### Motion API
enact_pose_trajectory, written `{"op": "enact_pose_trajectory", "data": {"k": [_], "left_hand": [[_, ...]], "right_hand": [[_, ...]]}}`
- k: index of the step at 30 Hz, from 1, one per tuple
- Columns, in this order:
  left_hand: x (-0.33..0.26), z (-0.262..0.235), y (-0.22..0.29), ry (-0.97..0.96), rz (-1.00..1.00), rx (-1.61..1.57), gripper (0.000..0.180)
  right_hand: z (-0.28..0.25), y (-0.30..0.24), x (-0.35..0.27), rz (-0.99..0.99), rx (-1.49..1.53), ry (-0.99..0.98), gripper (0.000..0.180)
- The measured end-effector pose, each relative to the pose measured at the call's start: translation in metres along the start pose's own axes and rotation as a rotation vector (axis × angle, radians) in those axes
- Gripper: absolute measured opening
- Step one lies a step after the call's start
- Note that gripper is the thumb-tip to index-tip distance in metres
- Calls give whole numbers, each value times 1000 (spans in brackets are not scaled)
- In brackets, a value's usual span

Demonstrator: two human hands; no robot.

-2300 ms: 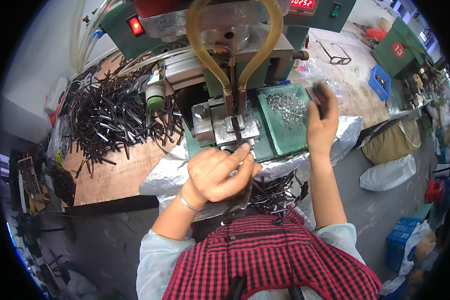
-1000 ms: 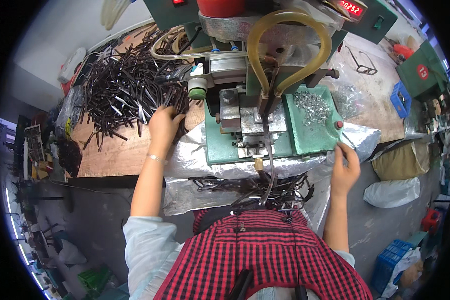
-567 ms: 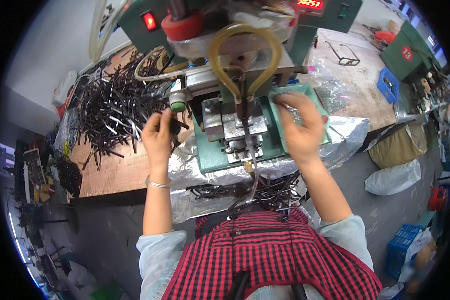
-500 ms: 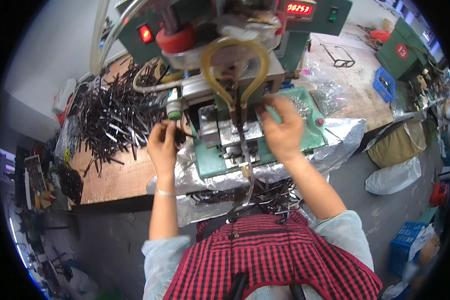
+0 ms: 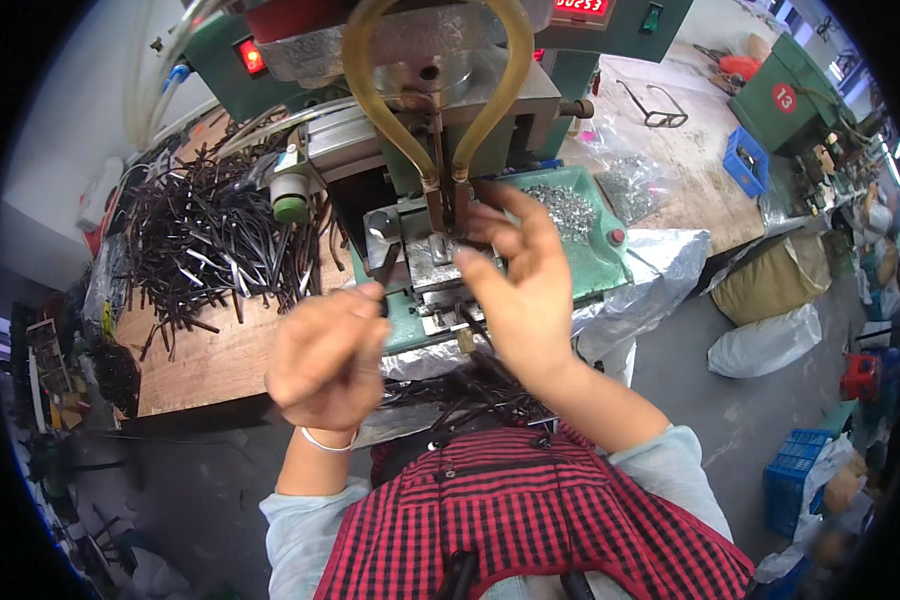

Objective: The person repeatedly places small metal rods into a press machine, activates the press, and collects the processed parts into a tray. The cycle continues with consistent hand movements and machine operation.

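While a grey floor (image 5: 220, 490) spreads below the wooden bench (image 5: 190, 370), a machine (image 5: 430, 75) fills the upper centre. The pile of dark strips (image 5: 210, 240), left, and green tray (image 5: 595, 265), right, seem placed for easy reach. At centre, the left hand (image 5: 325, 355) pinches a dark strip (image 5: 387, 265), apparently leaving its tip free; the right hand (image 5: 525, 290) curls near the metal block (image 5: 440, 268), its grip unclear. Metal bits (image 5: 570, 210) lie in the tray.
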State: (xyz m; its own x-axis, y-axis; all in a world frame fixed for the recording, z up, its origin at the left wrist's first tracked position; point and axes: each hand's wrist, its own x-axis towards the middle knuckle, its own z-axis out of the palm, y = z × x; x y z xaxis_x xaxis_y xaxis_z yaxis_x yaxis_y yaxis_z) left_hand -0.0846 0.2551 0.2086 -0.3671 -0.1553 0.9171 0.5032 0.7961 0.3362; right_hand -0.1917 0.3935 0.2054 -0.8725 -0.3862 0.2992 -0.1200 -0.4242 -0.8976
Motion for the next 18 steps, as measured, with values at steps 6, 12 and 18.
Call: {"op": "enact_pose_trajectory", "data": {"k": [6, 12, 18], "left_hand": [[-13, 35, -5, -330, 261, 126, 26], [-15, 44, -18, -279, 312, 124, 29], [-19, 44, -22, -239, 320, 125, 25]], "right_hand": [[-39, -13, 20, 1, -295, -206, 58], [-163, 49, 48, -225, -630, 282, 46], [-149, 50, 8, -55, -1105, 116, 13]]}}
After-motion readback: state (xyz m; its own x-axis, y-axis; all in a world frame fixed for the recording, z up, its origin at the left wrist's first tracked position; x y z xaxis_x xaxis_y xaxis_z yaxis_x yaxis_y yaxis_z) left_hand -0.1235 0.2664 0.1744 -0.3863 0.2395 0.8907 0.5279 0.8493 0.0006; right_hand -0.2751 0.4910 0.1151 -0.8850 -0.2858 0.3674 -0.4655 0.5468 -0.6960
